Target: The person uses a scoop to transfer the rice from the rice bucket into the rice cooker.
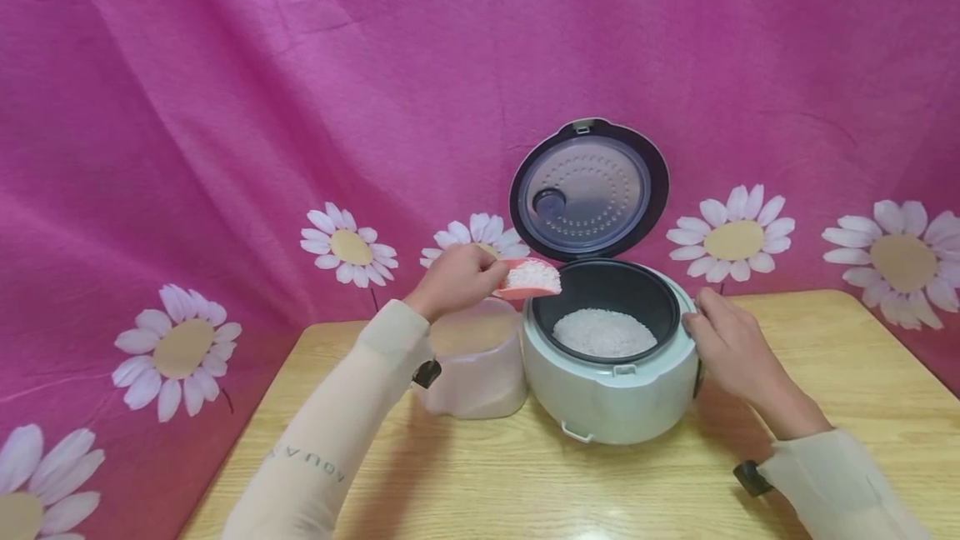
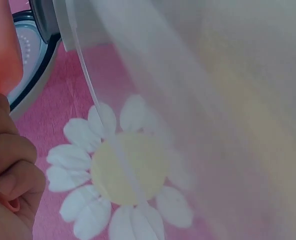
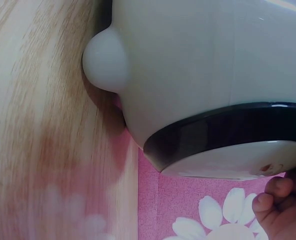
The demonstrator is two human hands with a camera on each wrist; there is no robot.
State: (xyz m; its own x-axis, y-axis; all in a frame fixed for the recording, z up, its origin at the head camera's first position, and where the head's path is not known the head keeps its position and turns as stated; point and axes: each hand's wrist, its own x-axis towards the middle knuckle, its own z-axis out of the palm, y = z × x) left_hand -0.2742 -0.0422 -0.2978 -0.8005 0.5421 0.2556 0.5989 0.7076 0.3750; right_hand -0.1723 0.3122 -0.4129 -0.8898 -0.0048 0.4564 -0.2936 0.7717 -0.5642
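My left hand (image 1: 461, 277) grips the handle of an orange-pink scoop (image 1: 517, 292) heaped with white rice. The scoop's front end hangs over the left rim of a pale green rice cooker (image 1: 611, 407). Inside the cooker's dark pot (image 1: 637, 286) lies a mound of rice (image 1: 603, 332). In the left wrist view, fingers (image 2: 13, 150) are curled round the scoop (image 2: 3, 50). My right hand (image 1: 727, 344) holds the cooker's right edge, thumb on the rim. The right wrist view shows fingertips (image 3: 278, 190) bent by the cooker's dark band (image 3: 203, 130); part of that hand is out of frame.
Left of the cooker, close against it, stands a translucent container (image 1: 476, 373), which also fills much of the left wrist view. The cooker's lid (image 1: 588, 182) is raised at the back. A pink daisy-print cloth (image 1: 420, 107) hangs behind the wooden table (image 1: 487, 490).
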